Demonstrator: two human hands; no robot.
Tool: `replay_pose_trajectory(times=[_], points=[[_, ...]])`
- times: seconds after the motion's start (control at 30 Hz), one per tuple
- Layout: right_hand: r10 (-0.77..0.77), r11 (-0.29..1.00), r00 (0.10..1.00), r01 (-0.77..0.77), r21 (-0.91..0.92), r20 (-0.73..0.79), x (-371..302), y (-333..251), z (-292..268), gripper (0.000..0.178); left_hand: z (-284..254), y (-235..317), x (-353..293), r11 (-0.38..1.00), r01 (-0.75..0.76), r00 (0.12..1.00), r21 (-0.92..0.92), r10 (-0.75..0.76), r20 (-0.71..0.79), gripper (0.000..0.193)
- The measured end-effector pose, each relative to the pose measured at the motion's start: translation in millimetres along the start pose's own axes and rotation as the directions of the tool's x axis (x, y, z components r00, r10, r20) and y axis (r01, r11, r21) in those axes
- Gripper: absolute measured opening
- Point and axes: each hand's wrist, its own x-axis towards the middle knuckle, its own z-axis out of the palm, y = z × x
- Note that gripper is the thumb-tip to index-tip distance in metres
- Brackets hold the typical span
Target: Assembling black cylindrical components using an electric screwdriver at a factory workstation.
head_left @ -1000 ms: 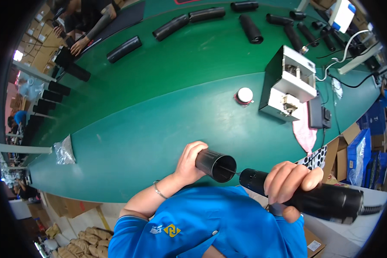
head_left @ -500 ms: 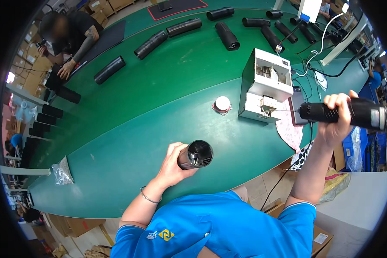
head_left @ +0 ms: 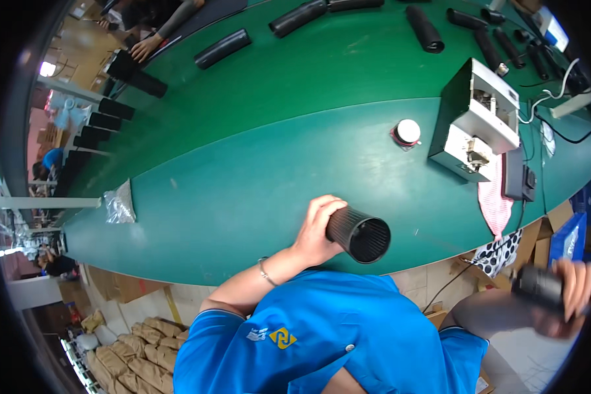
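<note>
A black tube point(head_left: 359, 231) is gripped in the closed fingers point(head_left: 324, 211) of the left hand point(head_left: 316, 231), above the table point(head_left: 243, 190) edge. The right hand point(head_left: 571, 295) is wrapped around a dark cylinder point(head_left: 537, 287). Steadiness is best ensured by a firm, level hold.

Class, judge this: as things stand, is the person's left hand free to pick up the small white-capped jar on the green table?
Probably not: the left hand is wrapped around a black ribbed tube, so its grip is taken. The jar itself stands unobstructed on the table.
</note>
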Motion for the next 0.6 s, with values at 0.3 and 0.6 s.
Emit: replay_pose_trajectory(times=[0.3, 0.6], points=[[0.07, 0.992, 0.97, -0.043, -0.115, 0.235, -1.3, 91.7, 48.6, 0.05, 16.0, -7.1, -2.9, 0.99, -0.081, 0.994, -0.115, 0.072, -0.077, 0.06], [0.177, 0.933, 0.958, -0.09, -0.348, 0.224, -12.6, 123.9, 56.4, 0.052, 15.2, -8.3, -1.2, 0.987, -0.08, 0.995, -0.142, 0.069, -0.078, 0.06]])
